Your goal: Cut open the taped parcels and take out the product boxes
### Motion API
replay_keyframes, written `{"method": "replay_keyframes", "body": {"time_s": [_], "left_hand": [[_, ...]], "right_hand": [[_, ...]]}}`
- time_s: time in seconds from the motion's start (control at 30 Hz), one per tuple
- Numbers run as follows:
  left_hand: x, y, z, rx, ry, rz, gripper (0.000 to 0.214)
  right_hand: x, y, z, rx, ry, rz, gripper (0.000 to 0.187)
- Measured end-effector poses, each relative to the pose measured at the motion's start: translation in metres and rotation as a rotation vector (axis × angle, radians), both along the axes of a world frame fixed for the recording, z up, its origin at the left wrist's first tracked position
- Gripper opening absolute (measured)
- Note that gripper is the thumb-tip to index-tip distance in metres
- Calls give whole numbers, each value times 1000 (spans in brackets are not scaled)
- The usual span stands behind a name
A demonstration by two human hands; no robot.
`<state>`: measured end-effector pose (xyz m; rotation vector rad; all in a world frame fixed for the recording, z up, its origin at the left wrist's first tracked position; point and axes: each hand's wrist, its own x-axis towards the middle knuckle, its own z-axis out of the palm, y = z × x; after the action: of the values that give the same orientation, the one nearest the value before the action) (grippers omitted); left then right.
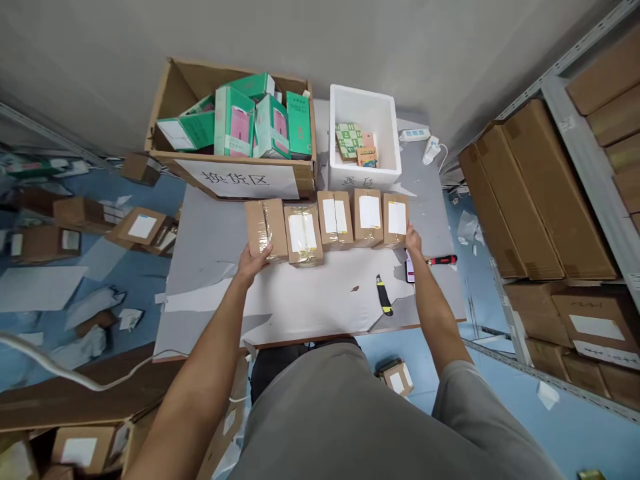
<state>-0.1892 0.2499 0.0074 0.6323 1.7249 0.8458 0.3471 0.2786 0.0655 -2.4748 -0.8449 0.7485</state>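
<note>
Grey-shirted torso nearest, forearms stretched toward far side. Left hand (253, 257) at near-left corner of leftmost parcel (267, 227), grip loose, thumb on top. Right hand (413, 239) flat, grip wide, against right side of rightmost parcel (396, 219). Five-parcel row runs left-right across counter (310, 300), bracketed between hands.

Grey rectangular table (210, 253): row of five brown taped cardboard parcels (327, 223) across its middle, left hand (253, 260) against the leftmost, right hand (414, 240) against the rightmost. Behind the row, left: large open brown cardboard carton (170, 93) holding green product boxes (240, 120); right: white square foam box (365, 177). Before the row, right: yellow-and-black utility knife (384, 295); red-handled cutter (443, 260) further right.
</note>
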Motion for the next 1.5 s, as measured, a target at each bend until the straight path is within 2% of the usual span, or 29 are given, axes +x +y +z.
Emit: {"method": "replay_keyframes", "body": {"time_s": [0.07,0.13,0.23,0.37,0.4,0.47,0.53,0.63,0.77,0.87,1.0,1.07,1.13,1.23,1.3,1.37,1.43,1.5], "left_hand": [[-3,0,-7,9,-2,14,90],[-7,-1,-12,21,-29,16,88],[-14,-11,-14,70,-91,7,76],[-24,-42,-14,128,-126,43,63],[-27,-52,-14,135,-128,61,62],[-30,-73,-15,136,-133,100,63],[-32,-94,-15,132,-144,129,66],[-31,-126,-16,141,-166,155,73],[-31,-171,-18,128,-156,127,83],[-38,-205,-16,116,-96,71,99],[-54,-235,-6,156,-8,-126,117],[-59,-237,0,178,15,-272,117],[-58,-231,3,182,19,-404,114],[-43,-213,1,209,32,-497,113],[-25,-200,-4,239,43,-456,118],[-4,-191,-10,237,20,-352,119],[16,-187,-16,201,-15,-218,107],[28,-192,-22,175,-36,-85,84]], "right_hand": [[-5,0,-1,47,-104,22,72],[-27,-4,-5,161,-242,129,71],[-97,-20,-16,341,-342,472,80],[-208,-47,-32,331,-224,1089,97],[-229,-51,-34,317,-220,1186,99],[-260,-52,-36,276,-247,1266,94],[-275,-46,-34,228,-289,1240,84],[-284,-31,-29,194,-311,1157,71],[-288,-27,-25,237,-213,1094,69],[-283,-47,-30,351,-28,1189,73],[-262,-103,-43,386,268,1295,87],[-247,-139,-50,358,378,1259,87],[-230,-174,-56,341,449,1167,85],[-204,-221,-61,325,496,961,81],[-189,-243,-64,311,518,830,80],[-178,-259,-67,288,552,721,82],[-171,-268,-72,250,594,640,84],[-168,-275,-76,206,622,592,86]]}}
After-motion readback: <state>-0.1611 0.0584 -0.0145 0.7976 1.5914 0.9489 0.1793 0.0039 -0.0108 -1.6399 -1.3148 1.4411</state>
